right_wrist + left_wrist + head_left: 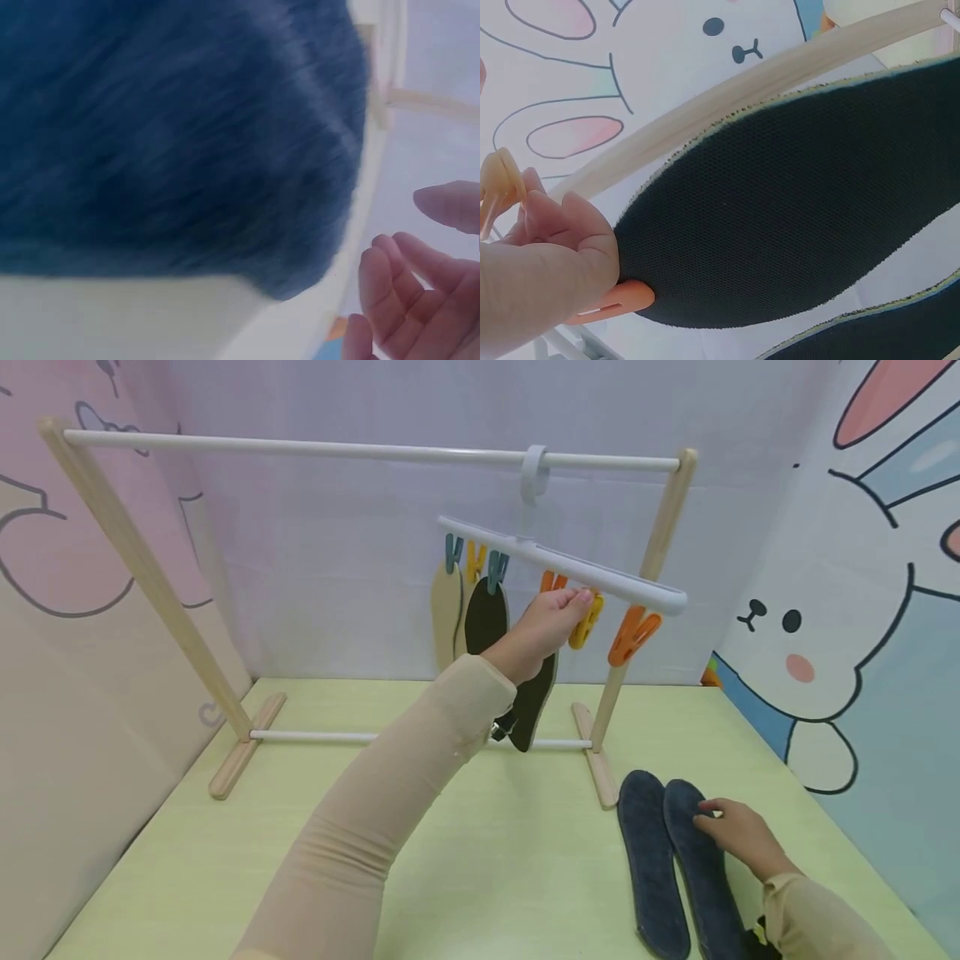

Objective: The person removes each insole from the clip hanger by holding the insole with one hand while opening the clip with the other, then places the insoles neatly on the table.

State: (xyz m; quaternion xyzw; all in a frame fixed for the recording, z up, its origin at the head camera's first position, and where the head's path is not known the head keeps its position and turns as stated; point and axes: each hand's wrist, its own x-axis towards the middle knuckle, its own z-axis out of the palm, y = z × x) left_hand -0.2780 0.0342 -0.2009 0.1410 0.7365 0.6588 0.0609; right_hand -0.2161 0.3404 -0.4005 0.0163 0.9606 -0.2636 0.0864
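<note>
My left hand [551, 620] is raised to the white hanger bar [600, 575], its thumb and fingers pinching the top of a yellow clothespin [586, 622]. Right beside it, an orange clothespin [622, 297] clips a black insole [780, 202], partly behind the hand in the head view. Low on the right, my right hand [742, 835] hovers by the upper end of a dark blue insole [701, 860], thumb and fingers apart in the right wrist view. Another dark blue insole [648, 860] lies alongside it on the table.
A wooden rack with a white top rail [337, 447] carries the hanger by its hook [534, 477]. A beige insole [446, 614] and another black insole [486, 614] hang to the left. An orange clothespin [633, 635] dangles at the right end. The rack's feet stand on the table [465, 852].
</note>
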